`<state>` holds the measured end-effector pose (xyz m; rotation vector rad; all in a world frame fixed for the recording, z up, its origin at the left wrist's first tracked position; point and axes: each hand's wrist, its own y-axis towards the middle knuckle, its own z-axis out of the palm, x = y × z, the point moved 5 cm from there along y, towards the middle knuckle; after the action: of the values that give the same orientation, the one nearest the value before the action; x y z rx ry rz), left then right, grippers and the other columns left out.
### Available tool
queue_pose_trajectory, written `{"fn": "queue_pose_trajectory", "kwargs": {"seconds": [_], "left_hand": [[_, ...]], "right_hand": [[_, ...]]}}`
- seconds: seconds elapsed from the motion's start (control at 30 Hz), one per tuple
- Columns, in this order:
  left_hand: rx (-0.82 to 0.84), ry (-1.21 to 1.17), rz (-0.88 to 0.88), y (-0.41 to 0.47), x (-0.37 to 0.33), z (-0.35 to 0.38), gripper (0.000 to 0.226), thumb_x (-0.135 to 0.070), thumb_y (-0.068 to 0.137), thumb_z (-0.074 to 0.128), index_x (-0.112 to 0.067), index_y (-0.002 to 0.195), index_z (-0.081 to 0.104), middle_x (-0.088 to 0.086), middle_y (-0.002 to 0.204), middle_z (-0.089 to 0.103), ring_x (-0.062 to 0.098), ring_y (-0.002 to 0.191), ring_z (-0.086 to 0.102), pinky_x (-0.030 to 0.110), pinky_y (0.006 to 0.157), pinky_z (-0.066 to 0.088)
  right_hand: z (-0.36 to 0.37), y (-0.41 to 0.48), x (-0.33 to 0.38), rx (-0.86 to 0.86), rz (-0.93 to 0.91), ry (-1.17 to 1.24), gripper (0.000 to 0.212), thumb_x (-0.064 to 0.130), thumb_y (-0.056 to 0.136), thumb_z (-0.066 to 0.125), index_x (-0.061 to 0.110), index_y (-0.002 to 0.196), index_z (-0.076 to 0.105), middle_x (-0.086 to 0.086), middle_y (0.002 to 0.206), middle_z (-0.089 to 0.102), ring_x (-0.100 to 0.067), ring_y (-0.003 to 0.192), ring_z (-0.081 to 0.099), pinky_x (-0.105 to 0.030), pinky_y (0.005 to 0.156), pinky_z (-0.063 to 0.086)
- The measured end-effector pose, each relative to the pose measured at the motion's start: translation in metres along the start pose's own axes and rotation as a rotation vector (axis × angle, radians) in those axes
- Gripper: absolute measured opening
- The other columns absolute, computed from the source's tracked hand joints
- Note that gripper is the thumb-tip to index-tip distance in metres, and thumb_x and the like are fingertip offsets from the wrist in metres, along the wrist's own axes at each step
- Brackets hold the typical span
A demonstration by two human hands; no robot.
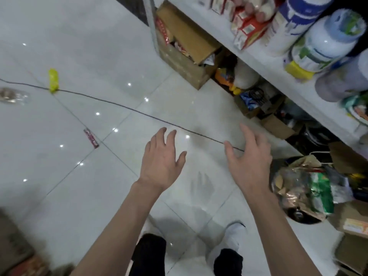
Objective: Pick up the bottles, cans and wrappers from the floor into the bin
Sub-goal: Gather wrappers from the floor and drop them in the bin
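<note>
Wrappers: yellow [53, 80], red [91, 138], both crumpled

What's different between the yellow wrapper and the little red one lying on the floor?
The yellow wrapper is plain bright yellow; the red wrapper is red with pale markings. The yellow one looks puffy and crumpled, the red one slim and flat. The yellow one lies on the dark cable, farther off; the red one lies nearer, beside a tile joint. Both rest on the white floor, untouched.

bright overhead light | glare dots on floor [99, 56] | edges blurred, warped
</note>
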<state>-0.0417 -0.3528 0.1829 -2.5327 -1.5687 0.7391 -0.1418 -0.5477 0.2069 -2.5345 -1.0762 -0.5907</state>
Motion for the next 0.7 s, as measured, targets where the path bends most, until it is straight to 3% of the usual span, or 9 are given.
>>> {"fn": "queue_pose_trajectory", "kwargs": {"seconds": [0.33,0.7], "left_hand": [[-0.073,-0.099,-0.335,-0.052,0.245,-0.089,0.062,-0.043,0.095,0.050,-0.012,0.146,0.034,0.015,0.152,0.030,0.030,0.140,0.031,0.041,0.114,0.027],[-0.130,-0.147,-0.590,-0.087,0.411,-0.159,0.061,-0.043,0.094,0.052,-0.011,0.145,0.036,0.014,0.150,0.033,0.032,0.135,0.036,0.041,0.108,0.033]], "right_hand": [[0.134,-0.032,0.233,0.164,-0.313,-0.007,0.057,0.040,0.092,0.063,0.027,0.144,0.045,-0.007,0.129,0.049,-0.022,0.116,0.044,-0.047,0.101,0.039],[0.215,-0.029,0.415,0.247,-0.496,-0.020,0.059,0.041,0.091,0.064,0.027,0.145,0.045,-0.008,0.132,0.048,-0.026,0.117,0.046,-0.048,0.102,0.038]]}}
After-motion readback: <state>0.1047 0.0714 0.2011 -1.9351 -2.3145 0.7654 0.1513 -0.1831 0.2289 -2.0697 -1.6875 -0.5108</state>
